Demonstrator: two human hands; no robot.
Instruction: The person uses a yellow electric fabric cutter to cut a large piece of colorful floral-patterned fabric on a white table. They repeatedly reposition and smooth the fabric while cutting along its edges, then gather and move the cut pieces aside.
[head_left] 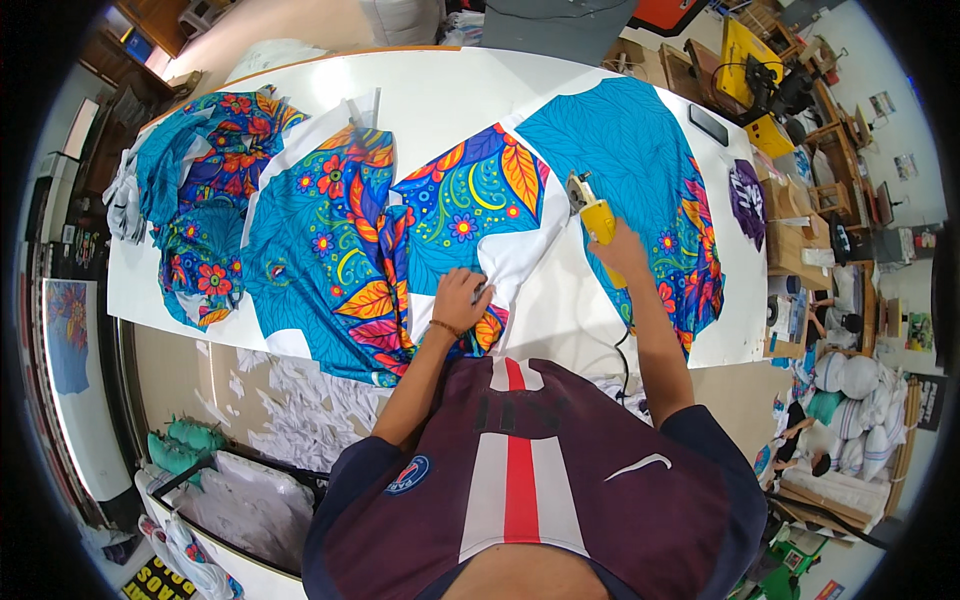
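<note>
My right hand (622, 250) grips a yellow handheld electric fabric cutter (598, 219). Its metal cutting head sits between the white margin of one printed piece and the left edge of a turquoise fabric panel (615, 130), which has a floral border. My left hand (462, 300), a bracelet at its wrist, is closed with bent fingers on the near part of the printed fabric (470, 200), at its white border. That piece is turquoise with orange leaves and flowers. Left of it, more patterned fabric (330, 240) lies in overlapping folds.
Crumpled fabric pieces (215, 190) are heaped at the left of the white table (545, 325). A phone (708, 124) and a purple cloth bundle (747, 203) lie along its right side. The cutter's black cord (622, 365) hangs over the near edge. White scraps (300, 415) cover the floor.
</note>
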